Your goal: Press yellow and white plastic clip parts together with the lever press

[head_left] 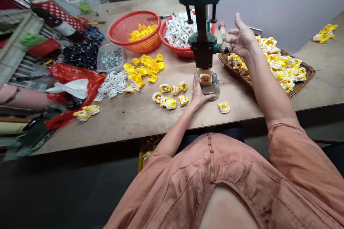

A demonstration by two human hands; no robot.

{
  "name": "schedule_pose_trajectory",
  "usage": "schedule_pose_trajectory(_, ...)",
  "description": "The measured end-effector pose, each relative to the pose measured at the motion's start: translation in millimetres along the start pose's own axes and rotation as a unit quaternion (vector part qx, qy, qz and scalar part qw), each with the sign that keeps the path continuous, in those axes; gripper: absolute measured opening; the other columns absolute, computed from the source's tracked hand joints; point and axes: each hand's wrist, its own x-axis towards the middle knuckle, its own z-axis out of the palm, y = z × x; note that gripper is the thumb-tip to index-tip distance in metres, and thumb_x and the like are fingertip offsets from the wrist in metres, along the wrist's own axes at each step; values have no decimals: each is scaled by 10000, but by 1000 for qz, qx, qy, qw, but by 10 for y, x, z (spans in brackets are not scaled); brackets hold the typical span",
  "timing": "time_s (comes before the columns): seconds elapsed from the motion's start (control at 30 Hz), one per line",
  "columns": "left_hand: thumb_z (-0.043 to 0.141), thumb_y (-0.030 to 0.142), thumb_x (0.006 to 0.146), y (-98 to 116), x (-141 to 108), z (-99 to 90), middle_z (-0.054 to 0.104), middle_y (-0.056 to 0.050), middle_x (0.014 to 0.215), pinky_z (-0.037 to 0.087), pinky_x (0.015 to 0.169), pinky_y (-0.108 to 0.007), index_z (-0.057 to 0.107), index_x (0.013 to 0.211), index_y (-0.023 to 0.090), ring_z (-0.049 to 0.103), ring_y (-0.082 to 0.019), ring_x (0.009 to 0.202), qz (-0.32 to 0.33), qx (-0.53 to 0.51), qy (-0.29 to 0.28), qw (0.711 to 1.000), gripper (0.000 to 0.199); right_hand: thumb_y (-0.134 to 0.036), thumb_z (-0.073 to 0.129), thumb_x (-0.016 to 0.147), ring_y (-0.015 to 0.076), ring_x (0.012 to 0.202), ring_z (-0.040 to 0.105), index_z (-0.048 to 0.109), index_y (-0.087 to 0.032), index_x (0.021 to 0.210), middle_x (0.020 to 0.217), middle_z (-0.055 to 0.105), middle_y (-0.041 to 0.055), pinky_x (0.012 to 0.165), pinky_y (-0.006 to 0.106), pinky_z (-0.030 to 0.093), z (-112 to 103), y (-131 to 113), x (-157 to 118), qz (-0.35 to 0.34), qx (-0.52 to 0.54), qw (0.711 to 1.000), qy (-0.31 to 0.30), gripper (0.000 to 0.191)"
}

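My left hand lies against the base of a green hand press, its thumb stretched along the front edge and its fingers up the left side. A yellow-and-white plastic piece sits on a pale block under the ram. My right hand is open beside the press lever, thumb up and fingers apart; the fingers' contact with the lever is partly hidden. Several assembled yellow-and-white pieces lie left of my left hand. One more assembled piece lies to the right of the base.
A wicker basket of assembled pieces stands right. Behind are a red basket with yellow parts and a second red basket with white parts. Loose yellow parts, white parts and a tub of metal bits lie left.
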Motion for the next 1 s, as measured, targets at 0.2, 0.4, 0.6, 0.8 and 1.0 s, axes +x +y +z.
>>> schedule_pose_trajectory(0.2, 1063, 293, 589, -18, -62, 147, -69, -234, 1858, 40, 1427, -568, -127, 1757, 265, -35, -404, 1750, 25, -14, 53, 998, 1668, -409, 389, 1177, 89, 628, 522, 592, -191, 993, 756, 503, -37, 612, 210, 500, 321, -398, -445, -119, -28, 992, 35, 350)
schedule_pose_trajectory(0.4, 1082, 309, 577, -27, -56, 177, -164, -198, 1855, 12, 1418, -610, -138, 1749, 314, -107, -424, 1740, 22, -20, 66, 997, 1693, -613, 513, 1087, 278, 1335, 691, 655, -296, 996, 1189, 754, 29, 1306, 614, 436, 165, 430, -1249, -418, -328, 845, 62, 359)
schedule_pose_trajectory(0.6, 1083, 341, 578, -5, -116, 170, -142, -203, 1858, 48, 1427, -574, -101, 1758, 280, -77, -412, 1747, 18, -21, 63, 998, 1673, -437, 712, 998, 341, 1597, 498, 670, -304, 821, 1300, 784, -8, 1408, 716, 69, -88, 1326, -1393, -420, -427, 801, -19, 226)
schedule_pose_trajectory(0.8, 1006, 481, 723, -82, -64, 21, 297, -183, 1786, 308, 1369, -517, 248, 1734, 287, 305, -377, 1686, 5, -83, 104, 991, 1278, -608, 661, 1024, 334, 1288, 737, 648, -299, 932, 1071, 783, 19, 1345, 711, 325, 30, 516, -1379, -428, -360, 829, 6, 323)
schedule_pose_trajectory(1.0, 951, 419, 782, -57, 203, -80, 618, -119, 1341, 463, 1234, -439, 761, 1262, 200, 595, -288, 1368, 21, -52, 160, 985, 561, -405, 584, 1122, 107, 760, 744, 509, -262, 990, 913, 676, -31, 762, 257, 655, 260, -520, -244, -332, -183, 924, 51, 209)
